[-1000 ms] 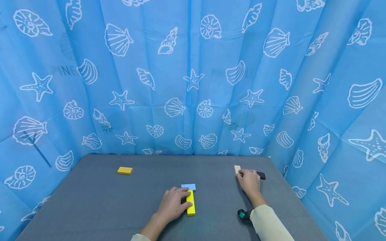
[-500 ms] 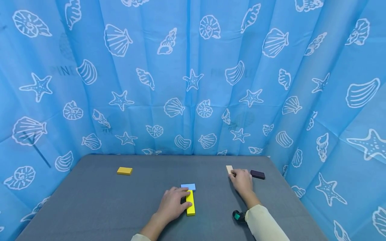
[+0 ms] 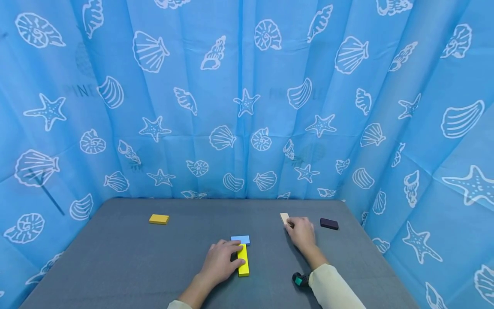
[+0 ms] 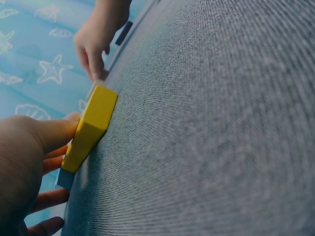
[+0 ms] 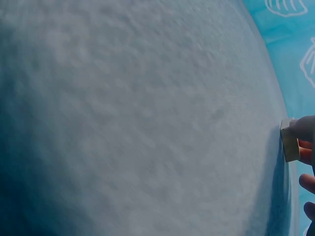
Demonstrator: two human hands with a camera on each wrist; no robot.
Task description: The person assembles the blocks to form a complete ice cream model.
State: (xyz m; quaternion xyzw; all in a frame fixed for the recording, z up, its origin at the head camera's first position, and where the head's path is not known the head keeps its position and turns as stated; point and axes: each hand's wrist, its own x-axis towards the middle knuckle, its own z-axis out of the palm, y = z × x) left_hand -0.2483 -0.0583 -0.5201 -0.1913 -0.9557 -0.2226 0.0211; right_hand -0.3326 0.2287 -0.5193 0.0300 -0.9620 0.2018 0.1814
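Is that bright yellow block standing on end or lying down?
Lying down: the bright yellow block stretches lengthwise along the grey table, a long face turned up, with the left hand touching it.

Smooth and satiny on the yellow block [image 4: 92,124] in the left hand [image 3: 218,261]; matt, coarsely woven on the cloth [image 4: 211,128] beneath that grip; thin, creased fabric in the curtain [image 3: 227,107] beyond.

Your left hand [image 3: 218,262] grips the bright yellow block [image 3: 243,255] by the middle of the worktop [image 3: 127,266], its far end at the light blue block [image 3: 240,239]. Your right hand [image 3: 302,234] pinches the cream block [image 3: 284,217] near the far edge. You have the black block [image 3: 329,223] near the far right corner and the amber block [image 3: 159,219] near the far left.
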